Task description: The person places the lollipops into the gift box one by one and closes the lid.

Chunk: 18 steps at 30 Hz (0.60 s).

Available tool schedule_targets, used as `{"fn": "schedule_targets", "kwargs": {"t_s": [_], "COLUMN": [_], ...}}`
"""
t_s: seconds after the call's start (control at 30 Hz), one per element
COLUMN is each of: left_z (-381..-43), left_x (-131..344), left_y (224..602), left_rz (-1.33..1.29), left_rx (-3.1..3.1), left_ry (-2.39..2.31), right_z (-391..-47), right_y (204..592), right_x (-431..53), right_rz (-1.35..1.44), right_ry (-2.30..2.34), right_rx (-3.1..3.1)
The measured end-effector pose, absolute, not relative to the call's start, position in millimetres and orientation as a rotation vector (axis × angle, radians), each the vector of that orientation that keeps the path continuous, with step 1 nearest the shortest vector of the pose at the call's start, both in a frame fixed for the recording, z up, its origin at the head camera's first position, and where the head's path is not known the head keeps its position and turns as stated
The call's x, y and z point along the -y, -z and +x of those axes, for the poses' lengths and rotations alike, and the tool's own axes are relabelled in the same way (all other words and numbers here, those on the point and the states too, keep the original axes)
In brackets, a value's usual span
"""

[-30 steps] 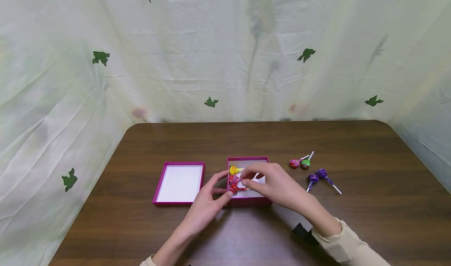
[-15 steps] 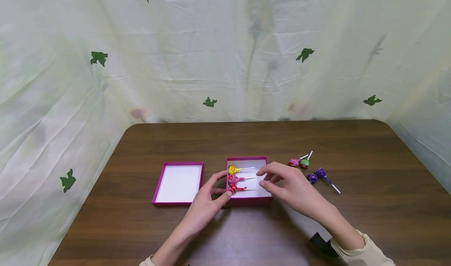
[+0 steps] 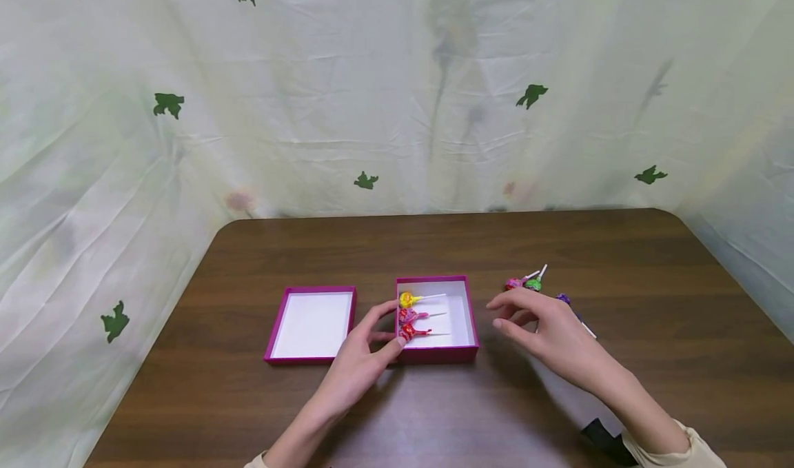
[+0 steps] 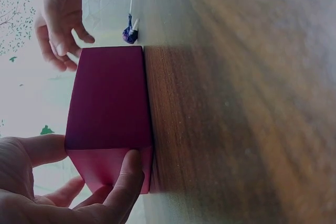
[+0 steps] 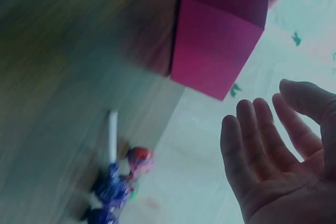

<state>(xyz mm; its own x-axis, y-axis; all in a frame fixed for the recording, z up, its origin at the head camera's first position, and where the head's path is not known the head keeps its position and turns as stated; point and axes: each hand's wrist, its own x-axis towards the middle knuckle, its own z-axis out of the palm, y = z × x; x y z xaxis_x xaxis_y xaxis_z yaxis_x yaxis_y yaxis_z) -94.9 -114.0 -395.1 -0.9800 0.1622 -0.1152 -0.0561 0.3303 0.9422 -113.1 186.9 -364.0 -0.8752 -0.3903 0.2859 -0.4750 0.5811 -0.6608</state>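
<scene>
My left hand (image 3: 362,358) holds the left end of a magenta box (image 3: 437,356), with the thumb at its front corner. Three lollipops lie in a column along the box's left wall: yellow (image 3: 407,300), pink (image 3: 409,315) and red (image 3: 411,331), sticks pointing right. To the right of the box, my right hand (image 3: 555,333) hovers with loosely bent fingers and holds nothing. Beyond it lie a pink lollipop (image 3: 513,284) and a green lollipop (image 3: 533,284). Purple lollipops (image 5: 113,187) show in the right wrist view; in the head view the hand mostly covers them.
A magenta lid (image 3: 312,324) with a white inside lies left of the box. All stands on a brown wooden table (image 3: 347,247), with a pale leaf-patterned curtain (image 3: 397,109) behind it. A black strap (image 3: 608,444) is at the right sleeve.
My right hand has let go of the pink lollipop inside the box and moved right, out over the table near the purple lollipops. The left hand stays at the box.
</scene>
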Motion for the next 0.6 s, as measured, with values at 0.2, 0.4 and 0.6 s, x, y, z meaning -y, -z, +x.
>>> {"fn": "schedule_targets", "kwargs": {"t_s": [0.2, 0.4, 0.6], "left_z": [-95, -95, -95], "left_x": [114, 114, 114], "left_y": [395, 395, 396], "left_rz": [0.104, 0.095, 0.094], "left_rx": [-2.398, -2.392, -2.394], "left_ry": [-1.72, -1.723, -1.72], "right_z": [-109, -107, -107], "right_y": [363, 363, 366], "right_x": [-205, -225, -241], "right_rz": [0.678, 0.554, 0.425], "right_ry": [-1.094, -1.056, -1.028], "right_rx": [2.714, 2.763, 2.805]}}
